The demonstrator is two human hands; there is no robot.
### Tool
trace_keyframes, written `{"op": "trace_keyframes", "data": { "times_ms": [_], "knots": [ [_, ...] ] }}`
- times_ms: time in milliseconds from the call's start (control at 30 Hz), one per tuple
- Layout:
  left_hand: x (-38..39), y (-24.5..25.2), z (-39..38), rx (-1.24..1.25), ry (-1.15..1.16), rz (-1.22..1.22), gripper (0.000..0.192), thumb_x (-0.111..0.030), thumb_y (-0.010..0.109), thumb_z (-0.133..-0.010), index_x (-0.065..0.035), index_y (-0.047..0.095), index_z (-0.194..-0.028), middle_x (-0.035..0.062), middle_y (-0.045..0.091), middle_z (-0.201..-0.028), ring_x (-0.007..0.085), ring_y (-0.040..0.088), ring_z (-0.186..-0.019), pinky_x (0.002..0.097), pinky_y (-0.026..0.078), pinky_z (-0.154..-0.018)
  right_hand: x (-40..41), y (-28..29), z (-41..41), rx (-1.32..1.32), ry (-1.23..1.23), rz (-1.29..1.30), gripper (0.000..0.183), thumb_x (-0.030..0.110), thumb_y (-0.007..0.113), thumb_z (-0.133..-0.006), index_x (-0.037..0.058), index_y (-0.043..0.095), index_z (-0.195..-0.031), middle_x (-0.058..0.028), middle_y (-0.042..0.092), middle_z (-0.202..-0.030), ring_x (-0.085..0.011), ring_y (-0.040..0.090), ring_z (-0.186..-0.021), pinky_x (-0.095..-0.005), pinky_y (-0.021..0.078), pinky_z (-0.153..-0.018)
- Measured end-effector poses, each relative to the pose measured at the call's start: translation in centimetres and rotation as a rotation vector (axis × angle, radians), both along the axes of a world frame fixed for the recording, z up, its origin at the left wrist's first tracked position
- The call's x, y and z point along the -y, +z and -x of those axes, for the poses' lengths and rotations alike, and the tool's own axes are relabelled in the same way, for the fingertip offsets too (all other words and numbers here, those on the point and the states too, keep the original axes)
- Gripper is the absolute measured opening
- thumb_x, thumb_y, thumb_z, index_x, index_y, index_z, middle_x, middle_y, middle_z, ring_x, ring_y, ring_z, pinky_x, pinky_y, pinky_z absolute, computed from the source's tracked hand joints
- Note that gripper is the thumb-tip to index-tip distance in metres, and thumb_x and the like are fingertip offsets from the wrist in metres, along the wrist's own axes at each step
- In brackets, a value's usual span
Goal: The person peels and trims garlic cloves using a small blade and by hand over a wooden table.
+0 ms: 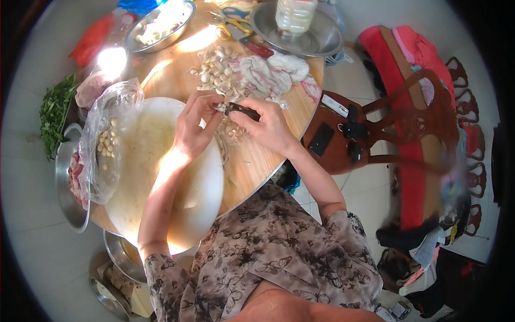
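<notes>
My right hand point(263, 120) grips the dark handle of a small knife point(244, 111) over the wooden table. Facing it, my left hand point(197, 122) pinches a garlic clove point(219, 107) between thumb and fingers, close to the knife's front end; the blade itself is hard to make out. Beyond both hands lies a heap of unpeeled garlic cloves point(217, 70). Papery garlic skins point(235, 131) are scattered under and beside my fingers. Peeled cloves point(108, 141) sit in a clear plastic bag point(94, 169) at the left, on the edge of a round white cutting board point(161, 189).
A crumpled cloth point(269, 74), yellow-handled scissors point(231, 29) and a wide metal basin point(326, 40) holding a plastic jar point(295, 16) are farther back. Metal bowls point(72, 217) with meat and leafy greens point(56, 114) line the left. Phones point(321, 139) rest on a wooden chair point(342, 161) at right.
</notes>
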State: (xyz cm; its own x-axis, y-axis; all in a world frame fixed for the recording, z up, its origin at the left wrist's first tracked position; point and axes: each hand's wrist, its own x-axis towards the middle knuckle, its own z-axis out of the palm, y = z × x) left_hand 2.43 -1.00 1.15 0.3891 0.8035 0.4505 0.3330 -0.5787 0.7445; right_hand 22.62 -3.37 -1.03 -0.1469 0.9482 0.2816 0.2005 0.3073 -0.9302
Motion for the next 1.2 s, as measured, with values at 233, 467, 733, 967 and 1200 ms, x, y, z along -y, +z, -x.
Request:
{"op": "trace_keyframes", "data": {
  "times_ms": [233, 467, 733, 967, 1200],
  "knots": [
    [0.3, -0.2, 0.5, -0.009, -0.046, -0.099, 0.038, 0.014, 0.067, -0.084, -0.0017, 0.062, -0.118, 0.0130, 0.061, -0.122, 0.0211, 0.065, -0.102, 0.0312, 0.059, -0.082, 0.5, 0.0, 0.0, -0.144, 0.042, 0.138, 0.024, 0.021, 0.072, -0.095, -0.0026, 0.073, -0.099, -0.0012, 0.067, -0.078, -0.0040, 0.055, -0.072, -0.0275, 0.0471, -0.060],
    [0.9, -0.1, 0.0, -0.121, 0.083, -0.269, 0.041, 0.015, 0.067, -0.082, -0.0026, 0.062, -0.119, 0.0156, 0.061, -0.119, 0.0266, 0.065, -0.099, 0.0308, 0.058, -0.079, 0.5, 0.3, 0.7, -0.138, 0.016, 0.105, 0.020, 0.016, 0.070, -0.094, -0.0045, 0.073, -0.097, -0.0026, 0.067, -0.074, -0.0051, 0.055, -0.069, -0.0272, 0.0457, -0.059],
    [1.3, -0.2, -0.1, 0.186, 0.006, 0.178, 0.031, 0.008, 0.068, -0.087, -0.0002, 0.068, -0.117, 0.0085, 0.064, -0.120, 0.0191, 0.067, -0.097, 0.0335, 0.057, -0.084, 0.0, -0.4, 0.1, -0.336, 0.125, 0.196, 0.012, 0.009, 0.070, -0.095, -0.0018, 0.074, -0.093, 0.0026, 0.066, -0.081, -0.0038, 0.054, -0.071, -0.0219, 0.0427, -0.063],
    [-0.1, -1.0, 1.1, 0.669, -0.008, 0.699, 0.033, 0.010, 0.071, -0.087, -0.0012, 0.070, -0.117, 0.0028, 0.063, -0.125, 0.0141, 0.064, -0.105, 0.0316, 0.054, -0.095, 0.2, -1.4, -0.5, -0.402, 0.078, 0.210, 0.016, 0.017, 0.072, -0.094, 0.0010, 0.073, -0.092, 0.0001, 0.067, -0.076, -0.0064, 0.057, -0.067, -0.0245, 0.0446, -0.059],
    [0.8, -0.8, 0.2, 0.382, 0.009, 0.267, 0.032, 0.010, 0.068, -0.089, -0.0024, 0.068, -0.118, 0.0074, 0.060, -0.122, 0.0179, 0.065, -0.107, 0.0325, 0.056, -0.093, 0.5, 1.3, 0.6, 0.006, -0.083, -0.113, 0.020, 0.020, 0.074, -0.091, 0.0005, 0.071, -0.095, -0.0117, 0.068, -0.080, -0.0230, 0.066, -0.069, -0.0346, 0.0524, -0.059]
  ]
}}
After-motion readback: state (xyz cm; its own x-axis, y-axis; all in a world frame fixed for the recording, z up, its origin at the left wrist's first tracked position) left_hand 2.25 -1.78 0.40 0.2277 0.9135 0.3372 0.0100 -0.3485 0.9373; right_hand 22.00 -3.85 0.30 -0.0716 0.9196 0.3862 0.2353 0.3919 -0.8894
